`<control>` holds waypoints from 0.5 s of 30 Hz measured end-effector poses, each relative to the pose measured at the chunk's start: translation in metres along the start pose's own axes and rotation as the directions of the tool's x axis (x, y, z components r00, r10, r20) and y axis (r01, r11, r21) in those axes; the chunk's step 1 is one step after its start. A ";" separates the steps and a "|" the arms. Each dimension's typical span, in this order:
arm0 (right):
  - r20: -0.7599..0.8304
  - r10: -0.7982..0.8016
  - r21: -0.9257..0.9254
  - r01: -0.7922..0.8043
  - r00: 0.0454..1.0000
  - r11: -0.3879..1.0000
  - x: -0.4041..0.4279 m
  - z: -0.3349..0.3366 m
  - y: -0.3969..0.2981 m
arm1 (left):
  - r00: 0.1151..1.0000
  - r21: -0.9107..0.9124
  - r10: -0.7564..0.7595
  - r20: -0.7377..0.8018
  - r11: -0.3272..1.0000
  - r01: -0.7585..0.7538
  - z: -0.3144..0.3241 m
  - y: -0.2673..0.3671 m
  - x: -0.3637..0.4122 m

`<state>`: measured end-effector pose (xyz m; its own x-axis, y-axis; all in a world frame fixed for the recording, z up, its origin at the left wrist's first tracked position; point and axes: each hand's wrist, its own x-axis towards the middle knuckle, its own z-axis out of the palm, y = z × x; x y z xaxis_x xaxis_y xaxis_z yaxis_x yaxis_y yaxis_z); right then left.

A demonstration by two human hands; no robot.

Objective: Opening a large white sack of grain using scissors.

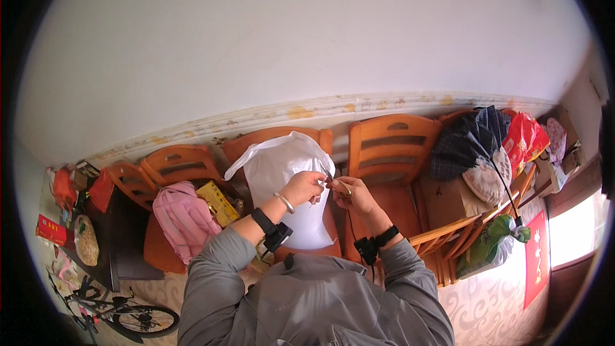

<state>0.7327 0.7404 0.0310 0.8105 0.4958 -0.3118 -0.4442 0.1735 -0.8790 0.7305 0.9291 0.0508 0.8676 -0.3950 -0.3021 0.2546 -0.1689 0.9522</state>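
Observation:
A white plastic bag (pixel 276 168) stands full on the seat of a wooden chair (pixel 230 144) straight before me, one handle flopping out to the left. My left hand (pixel 305 188), a bangle at its wrist, is in front of the bag with thumb and finger pinched at its right edge. The fingers hide most of what they pinch. My right hand (pixel 356 194) grips a pair of scissors (pixel 344 189) with gold-coloured handles. Their dark blades point up and left, close by the left fingertips and the bag's edge.
To the left, a pink backpack (pixel 181 218) and a yellow box (pixel 217 203) rest on a chair. A wooden chair (pixel 395 154) stands right of the bag. Further right are a dark umbrella (pixel 473 142) and a cardboard box (pixel 444 197). A bicycle (pixel 139 319) is at lower left.

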 end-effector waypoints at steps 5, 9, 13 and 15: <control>-0.007 -0.001 0.065 0.002 1.000 0.998 -0.006 0.003 0.000 | 1.000 0.034 0.014 -0.025 0.999 -0.013 0.001 0.001 -0.004; 0.000 -0.004 0.081 0.004 1.000 0.997 -0.009 0.009 -0.002 | 0.999 0.016 0.029 -0.013 0.999 -0.029 0.001 0.001 -0.006; -0.039 -0.007 0.206 0.015 0.999 0.978 -0.001 0.012 0.003 | 0.994 0.238 0.034 -0.102 0.971 -0.009 0.009 0.007 -0.004; -0.035 0.008 0.252 0.001 0.999 0.968 -0.001 0.011 0.004 | 0.994 0.292 0.043 -0.099 0.956 -0.012 0.008 0.021 -0.011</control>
<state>0.7256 0.7498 0.0315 0.8199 0.4670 -0.3311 -0.5252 0.3833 -0.7598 0.7230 0.9222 0.0736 0.9155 -0.3109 -0.2551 0.1084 -0.4201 0.9010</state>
